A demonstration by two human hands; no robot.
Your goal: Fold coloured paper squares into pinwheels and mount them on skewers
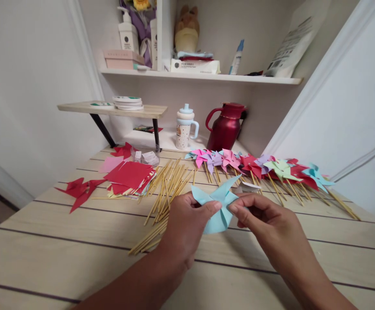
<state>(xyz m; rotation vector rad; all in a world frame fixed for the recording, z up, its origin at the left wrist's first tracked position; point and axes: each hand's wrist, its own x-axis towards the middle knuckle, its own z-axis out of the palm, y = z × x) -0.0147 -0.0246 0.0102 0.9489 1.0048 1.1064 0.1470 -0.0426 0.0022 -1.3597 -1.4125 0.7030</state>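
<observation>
A light blue paper pinwheel (215,206) is held above the wooden table (61,241) between both hands. My left hand (187,224) pinches its centre from the left, thumb and fingers on the folded flaps. My right hand (264,219) pinches the same centre from the right. Just behind the hands lies a loose pile of thin wooden sticks (168,187). A row of finished pinwheels on sticks (258,168), pink, purple, red, green and blue, stretches along the right.
A stack of red paper squares (129,176) and red folded pieces (79,189) lie at the left. A dark red jug (225,127) and a lidded cup (185,127) stand at the back. A small raised shelf (116,110) and a wall shelf (200,75) carry bottles and boxes.
</observation>
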